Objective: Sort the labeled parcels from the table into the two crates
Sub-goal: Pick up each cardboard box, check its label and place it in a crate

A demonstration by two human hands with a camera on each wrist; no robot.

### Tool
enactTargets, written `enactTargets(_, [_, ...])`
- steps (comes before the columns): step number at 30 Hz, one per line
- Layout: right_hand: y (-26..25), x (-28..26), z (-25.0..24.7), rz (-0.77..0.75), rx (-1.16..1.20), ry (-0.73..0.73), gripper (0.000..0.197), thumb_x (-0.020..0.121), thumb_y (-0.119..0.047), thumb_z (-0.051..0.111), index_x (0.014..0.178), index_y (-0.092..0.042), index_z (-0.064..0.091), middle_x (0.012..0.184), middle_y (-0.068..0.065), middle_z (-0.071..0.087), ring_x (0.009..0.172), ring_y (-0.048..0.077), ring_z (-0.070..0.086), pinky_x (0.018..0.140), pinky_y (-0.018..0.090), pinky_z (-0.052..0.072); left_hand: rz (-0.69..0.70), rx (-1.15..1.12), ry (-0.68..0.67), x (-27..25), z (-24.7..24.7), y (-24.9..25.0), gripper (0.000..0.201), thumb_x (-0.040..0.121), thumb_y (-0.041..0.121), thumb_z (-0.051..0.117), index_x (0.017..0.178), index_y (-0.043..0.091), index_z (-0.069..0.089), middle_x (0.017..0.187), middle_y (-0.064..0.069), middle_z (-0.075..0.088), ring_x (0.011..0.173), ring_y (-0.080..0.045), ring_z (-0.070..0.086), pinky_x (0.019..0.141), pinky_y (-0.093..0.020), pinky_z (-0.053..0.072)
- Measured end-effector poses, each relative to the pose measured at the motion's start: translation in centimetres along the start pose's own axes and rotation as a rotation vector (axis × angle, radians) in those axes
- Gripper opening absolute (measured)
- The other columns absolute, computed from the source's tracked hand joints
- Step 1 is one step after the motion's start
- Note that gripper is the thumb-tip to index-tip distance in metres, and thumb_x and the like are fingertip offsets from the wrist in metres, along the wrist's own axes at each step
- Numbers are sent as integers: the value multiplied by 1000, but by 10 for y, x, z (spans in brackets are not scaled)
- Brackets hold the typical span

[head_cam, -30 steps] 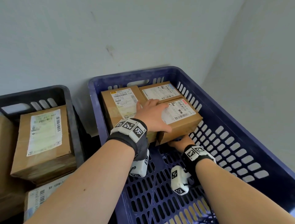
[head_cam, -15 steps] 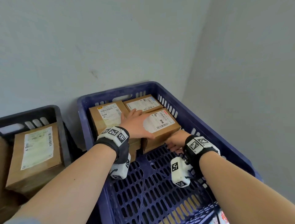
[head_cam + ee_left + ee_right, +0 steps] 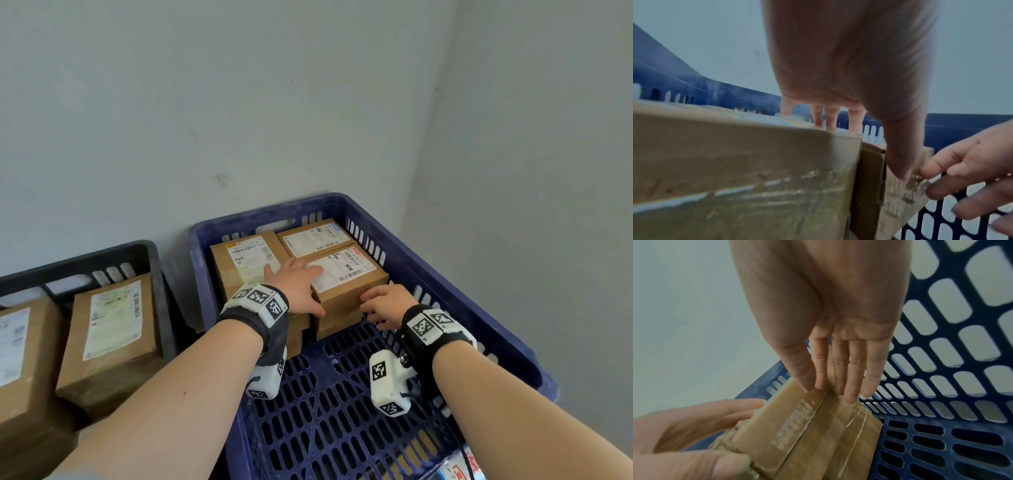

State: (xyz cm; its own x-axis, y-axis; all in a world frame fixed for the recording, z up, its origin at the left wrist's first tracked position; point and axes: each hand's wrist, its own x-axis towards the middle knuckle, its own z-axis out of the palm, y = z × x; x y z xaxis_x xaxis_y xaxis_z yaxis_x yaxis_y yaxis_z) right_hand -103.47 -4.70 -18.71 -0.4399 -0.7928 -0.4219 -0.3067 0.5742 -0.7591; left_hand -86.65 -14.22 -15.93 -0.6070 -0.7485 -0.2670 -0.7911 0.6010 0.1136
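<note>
Parcel (image 3: 346,274) with unreadable barcode label (image 3: 337,269), left hand (image 3: 296,286) on top, blue crate (image 3: 445,287)

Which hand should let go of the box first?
Probably the right hand: its straight fingers only touch the front face of the parcel in the blue crate. The left hand lies flat on top and could steady it.

Plain pale grey walls (image 3: 239,102) meeting in a corner, one small dark scuff (image 3: 222,179).
</note>
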Motion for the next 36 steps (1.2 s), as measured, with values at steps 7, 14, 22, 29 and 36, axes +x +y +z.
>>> enactTargets(7, [-5, -2, 2, 76, 23, 19, 17, 88, -5, 59, 100, -8, 70, 96, 13, 69, 82, 22, 63, 71, 31, 53, 4, -36, 32, -3, 6, 3, 95, 77, 59, 66, 152, 30, 17, 161, -2, 7, 148, -22, 0, 113, -63, 2])
enactTargets(14, [-4, -4, -1, 90, 14, 35, 28, 88, -5, 59, 113, 4, 66, 114, 22, 67, 81, 22, 59, 76, 32, 52, 4, -52, 37, -3, 7, 3, 96, 77, 58, 67, 153, 30, 16, 162, -3, 4, 148, -24, -1, 114, -63, 1])
enactTargets(22, [-5, -6, -4, 99, 46, 62, 12, 88, -12, 63, 96, -5, 68, 94, 13, 72, 80, 21, 68, 69, 30, 55, 8, -78, 34, -2, 7, 4, 98, 76, 59, 68, 153, 30, 15, 162, -3, 5, 148, -24, -1, 114, -62, 1])
enactTargets(29, [-12, -11, -8, 89, 87, 85, 13, 87, -18, 64, 80, -7, 65, 66, 5, 67, 55, 14, 58, 52, 22, 47, 2, -99, 69, 0, 4, 3, 97, 75, 62, 67, 152, 31, 17, 161, -1, 12, 148, -23, 4, 114, -62, 4])
enactTargets(36, [-32, -17, -13, 43, 124, 98, 25, 85, -22, 66, 64, -11, 59, 54, 2, 57, 42, 10, 43, 42, 20, 37, -10, -179, 161, -9, -11, 6, 84, 79, 56, 65, 149, 32, 26, 157, -2, 23, 144, -24, 19, 115, -59, 12])
